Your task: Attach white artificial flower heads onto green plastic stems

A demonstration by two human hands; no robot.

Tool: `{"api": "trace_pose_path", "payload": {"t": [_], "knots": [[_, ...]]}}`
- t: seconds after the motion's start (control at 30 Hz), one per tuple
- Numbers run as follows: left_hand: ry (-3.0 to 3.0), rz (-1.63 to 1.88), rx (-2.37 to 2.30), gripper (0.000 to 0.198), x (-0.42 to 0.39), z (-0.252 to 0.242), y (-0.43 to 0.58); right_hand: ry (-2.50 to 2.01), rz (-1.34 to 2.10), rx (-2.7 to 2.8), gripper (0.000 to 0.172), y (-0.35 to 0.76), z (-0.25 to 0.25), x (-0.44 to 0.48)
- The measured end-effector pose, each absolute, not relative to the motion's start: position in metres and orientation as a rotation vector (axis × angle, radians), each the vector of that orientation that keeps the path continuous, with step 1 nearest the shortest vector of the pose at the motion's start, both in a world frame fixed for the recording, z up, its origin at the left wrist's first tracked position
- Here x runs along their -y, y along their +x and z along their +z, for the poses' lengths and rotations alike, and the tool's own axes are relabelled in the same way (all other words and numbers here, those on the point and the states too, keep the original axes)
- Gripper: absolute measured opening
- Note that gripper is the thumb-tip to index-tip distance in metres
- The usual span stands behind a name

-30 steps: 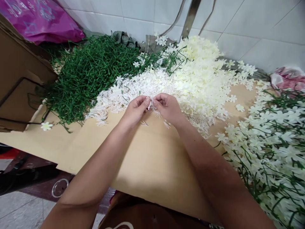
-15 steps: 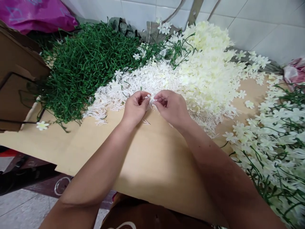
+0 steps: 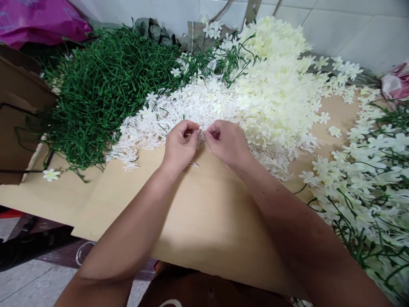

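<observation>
My left hand (image 3: 182,143) and my right hand (image 3: 224,140) meet almost fingertip to fingertip at the front edge of a heap of thin white stamens (image 3: 191,102). Both are closed in a pinch. Something small and white shows between the fingertips, too small to make out which hand grips it or what it is. Behind the right hand rises a pile of cream-white flower heads (image 3: 275,94). Dark green stems (image 3: 108,81) form a big tangled heap to the left of the stamens.
A cardboard box (image 3: 22,106) stands at the left edge, with a pink bag (image 3: 41,21) behind it. One loose flower (image 3: 51,174) lies near the box. White flowers on green stems (image 3: 367,183) cover the right side of the tan board (image 3: 207,213). Wall tiles close off the back.
The white flower seen between my fingertips earlier is now mostly hidden, and the fingertips are closer together. The camera view has shifted slightly.
</observation>
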State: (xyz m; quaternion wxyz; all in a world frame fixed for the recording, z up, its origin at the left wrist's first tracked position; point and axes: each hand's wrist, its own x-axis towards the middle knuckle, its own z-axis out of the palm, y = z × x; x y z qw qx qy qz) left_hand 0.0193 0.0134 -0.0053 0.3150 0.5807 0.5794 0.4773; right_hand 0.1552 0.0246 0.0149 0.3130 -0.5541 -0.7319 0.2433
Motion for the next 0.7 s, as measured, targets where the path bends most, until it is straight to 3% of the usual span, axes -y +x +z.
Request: {"api": "trace_pose_path", "payload": {"t": [0.53, 0.7], "knots": [[1.485, 1.277, -1.491, 0.006, -0.0142, -0.003, 0.0203, -1.495, 0.841, 1.735, 0.015, 0.1547, 0.013, -0.0277], [1.409, 1.391, -1.271, 0.004, -0.0159, 0.0007, 0.0144, -1.378, 0.832, 1.765, 0.015, 0.1555, 0.0085, -0.0303]]}}
